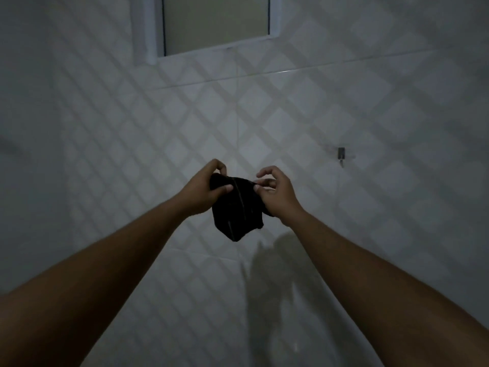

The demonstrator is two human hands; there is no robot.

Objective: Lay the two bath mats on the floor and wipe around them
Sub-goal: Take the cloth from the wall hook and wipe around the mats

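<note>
A small black cloth (238, 210) hangs bunched in front of a tiled wall, held up between both hands at arm's length. My left hand (209, 188) grips its upper left part with curled fingers and the thumb across the front. My right hand (275, 193) pinches the cloth's upper right edge between thumb and fingertips. A thin pale stripe runs down the cloth. The lower end dangles free. No bath mat and no floor are in view.
The wall (344, 107) carries pale tiles with a diamond pattern. A white-framed window (214, 22) sits high at the centre. A small metal hook (341, 154) is fixed to the wall at the right. The hands cast a shadow low on the wall.
</note>
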